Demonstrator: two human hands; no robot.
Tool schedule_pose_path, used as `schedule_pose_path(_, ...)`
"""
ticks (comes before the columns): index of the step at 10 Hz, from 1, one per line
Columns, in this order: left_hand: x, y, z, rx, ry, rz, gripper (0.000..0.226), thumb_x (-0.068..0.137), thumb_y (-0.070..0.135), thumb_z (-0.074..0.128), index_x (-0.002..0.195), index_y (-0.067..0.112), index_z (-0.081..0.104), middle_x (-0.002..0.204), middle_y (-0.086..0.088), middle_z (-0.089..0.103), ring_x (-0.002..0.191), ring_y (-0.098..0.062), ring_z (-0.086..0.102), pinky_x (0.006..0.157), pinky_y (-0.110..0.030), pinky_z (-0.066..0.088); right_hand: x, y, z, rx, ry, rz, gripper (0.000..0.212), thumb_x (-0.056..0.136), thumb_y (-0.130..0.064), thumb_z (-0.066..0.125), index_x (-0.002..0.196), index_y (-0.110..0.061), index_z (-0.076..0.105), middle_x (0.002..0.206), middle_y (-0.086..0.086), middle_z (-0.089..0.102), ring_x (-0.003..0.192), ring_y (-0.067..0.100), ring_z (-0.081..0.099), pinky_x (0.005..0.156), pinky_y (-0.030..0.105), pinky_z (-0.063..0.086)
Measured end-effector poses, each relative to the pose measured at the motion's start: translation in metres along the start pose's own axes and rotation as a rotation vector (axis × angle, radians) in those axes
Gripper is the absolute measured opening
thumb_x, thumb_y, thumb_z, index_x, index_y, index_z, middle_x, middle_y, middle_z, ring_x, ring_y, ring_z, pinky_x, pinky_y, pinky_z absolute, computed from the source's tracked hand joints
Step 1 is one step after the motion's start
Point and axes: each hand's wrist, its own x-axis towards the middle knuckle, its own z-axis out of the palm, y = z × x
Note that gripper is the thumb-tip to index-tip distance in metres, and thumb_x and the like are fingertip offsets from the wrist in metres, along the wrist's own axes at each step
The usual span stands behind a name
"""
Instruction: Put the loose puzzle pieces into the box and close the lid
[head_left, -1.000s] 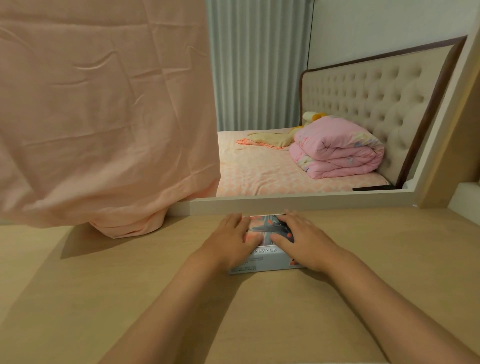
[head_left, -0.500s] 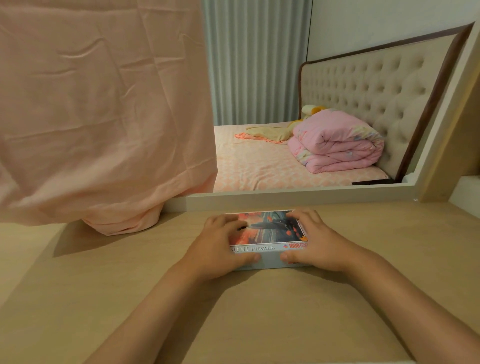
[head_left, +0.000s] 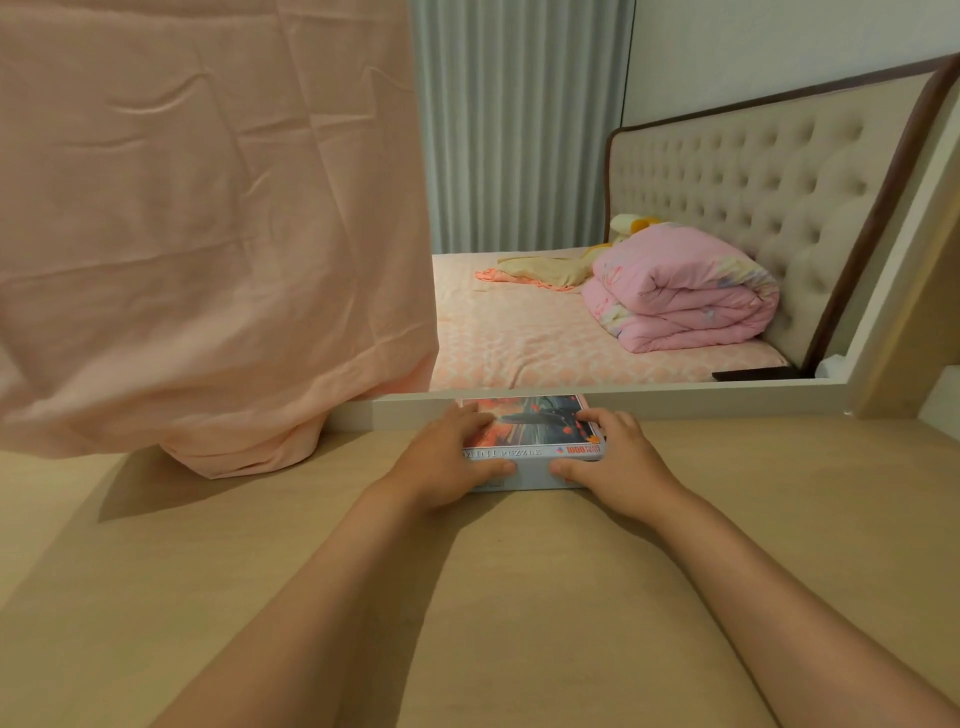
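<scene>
While both hands clasped it, the puzzle box (head_left: 535, 441) lay flat on the pale wooden tabletop (head_left: 519, 597), its far edge touching the white mirror frame (head_left: 675, 399) at the back of the table. Its lid was on and closed, showing a picture in orange-red and grey-blue tones. Along the near side of the lid, lettering read "MINI PUZZLE", and at the right end an orange mark read "1000", with smaller words beside it too fine to make out. No loose pieces showed on the table.

The left hand (head_left: 447, 462) held the box's left end, fingers spread over the lid's top and the thumb pressed against the near side. The right hand (head_left: 618, 462) gripped the right end likewise, fingers curled over the lid's near right corner, thumb flat against the near wall.

A peach cloth (head_left: 208, 234) hung over the mirror's left part, its lower fold resting on the table left of the box. In the mirror appeared a bed with a folded pink quilt (head_left: 685, 296) and a tufted beige headboard (head_left: 753, 182).
</scene>
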Motion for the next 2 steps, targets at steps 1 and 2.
schedule_pose_path(1,0.0009,-0.0022,0.0003,0.015,0.000,0.002,0.080,0.075,0.064,0.068,0.144,0.033,0.041,0.157,0.007,0.030,0.144,-0.018,0.028,0.117,-0.045,0.025,-0.0028,0.0000,0.0028,0.009,-0.017,0.006,0.088,0.071,-0.042,0.084,0.145,-0.027,0.039,0.140,-0.001,0.040,0.123,0.016,0.048,0.100,0.028,0.039)
schedule_pose_path(2,-0.0005,0.0046,-0.0034,-0.019,0.038,0.026,0.087,0.073,0.075,0.057,0.147,0.038,0.034,0.157,0.008,0.030,0.147,-0.019,0.018,0.119,-0.045,0.020,-0.0037,-0.0093,-0.0056,0.007,-0.014,0.006,0.098,0.064,-0.052,0.082,0.147,-0.035,0.032,0.144,-0.002,0.041,0.127,0.018,0.048,0.109,0.040,0.040)
